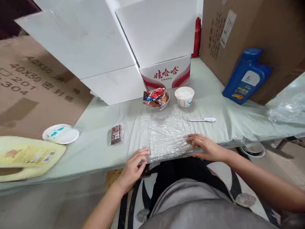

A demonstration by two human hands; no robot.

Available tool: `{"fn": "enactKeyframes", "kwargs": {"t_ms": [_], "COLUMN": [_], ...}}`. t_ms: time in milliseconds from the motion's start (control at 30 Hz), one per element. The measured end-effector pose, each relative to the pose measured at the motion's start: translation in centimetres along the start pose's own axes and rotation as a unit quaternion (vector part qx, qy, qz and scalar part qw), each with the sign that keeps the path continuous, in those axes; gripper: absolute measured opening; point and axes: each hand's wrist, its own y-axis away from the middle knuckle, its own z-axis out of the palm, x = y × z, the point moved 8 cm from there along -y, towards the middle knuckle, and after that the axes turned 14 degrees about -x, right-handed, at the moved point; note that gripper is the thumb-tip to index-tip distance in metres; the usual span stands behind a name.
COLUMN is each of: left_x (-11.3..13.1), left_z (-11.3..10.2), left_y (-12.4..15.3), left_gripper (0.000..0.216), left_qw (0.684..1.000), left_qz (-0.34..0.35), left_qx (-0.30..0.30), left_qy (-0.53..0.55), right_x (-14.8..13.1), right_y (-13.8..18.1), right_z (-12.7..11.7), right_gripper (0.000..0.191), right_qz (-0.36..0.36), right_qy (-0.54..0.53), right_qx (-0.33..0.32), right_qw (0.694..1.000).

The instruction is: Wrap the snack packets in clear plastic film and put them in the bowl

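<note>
Storeroom or packing corner, makeshift rather than domestic.

Crowded on every side with cartons: large brown cardboard boxes [252,35] printed with sizes and stuck with shipping labels, another brown carton [30,86] lying flat at the left, open white boxes [95,44] with flaps raised, one white and red drinks carton [166,74] bearing printed characters. Low table [100,149] draped in a pale green cloth instead of a proper worktop. Blue jug [246,78] leaning against a box, red bottle [196,36] wedged behind the cartons. Bare concrete-looking floor [293,159] below the table edge. Loose plastic wrap [288,109] heaped at the right.
</note>
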Motion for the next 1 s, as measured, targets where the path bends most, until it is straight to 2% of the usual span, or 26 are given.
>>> {"fn": "enactKeyframes", "kwargs": {"t_ms": [67, 133, 267, 333, 433, 533, 633, 700, 833, 1000], "left_x": [-0.1, -0.2, -0.6, -1.1, -1.9, -2.5, -3.2, -4.2, -6.8, -9.2], "left_z": [-0.2, -0.2, -0.3, -0.2, -0.1, -0.2, -1.0, -2.3, -4.0, -3.7], "left_y": [-0.3, -0.5, -0.4, -0.1, 0.6, 0.7, -0.4, -1.6, -5.0, -8.2], "left_gripper": [0.013, 0.013, 0.011, 0.011, 0.016, 0.019, 0.022, 0.022, 0.023, 0.019], "left_qw": [1.000, 1.000, 0.998, 0.994, 0.981, 0.964, 0.952, 0.952, 0.953, 0.951], "left_qz": [0.000, -0.005, -0.030, -0.059, -0.114, -0.147, -0.169, -0.191, -0.235, -0.289], "left_qx": [0.007, 0.011, 0.006, -0.008, -0.029, -0.042, -0.018, 0.025, 0.087, 0.082], "left_qy": [0.002, 0.011, 0.050, 0.087, 0.154, 0.219, 0.253, 0.236, 0.173, 0.069], "right_x": [0.4, 0.6, 0.2, -0.2, 0.1, 0.4, 0.9, 2.0, 4.4, 5.7], "right_y": [-0.5, -1.0, -1.5, -1.2, -0.3, 0.2, -0.5, -1.4, -3.1, -4.5], "right_z": [-0.3, -0.6, -1.0, -1.5, -1.6, -0.6, -0.5, -1.5, -4.3, -4.6], "right_gripper": [0.045, 0.052, 0.023, 0.015, 0.016, 0.021, 0.027, 0.030, 0.031, 0.034], "right_qz": [0.039, 0.063, 0.058, 0.047, 0.083, 0.129, 0.145, 0.165, 0.227, 0.274], "right_qy": [-0.009, -0.009, 0.009, -0.017, -0.126, -0.239, -0.290, -0.264, -0.083, 0.083], "right_qx": [0.025, 0.040, 0.049, 0.059, 0.062, 0.028, 0.033, 0.075, 0.159, 0.153], "right_qw": [0.999, 0.997, 0.997, 0.997, 0.987, 0.962, 0.945, 0.947, 0.957, 0.946]}}
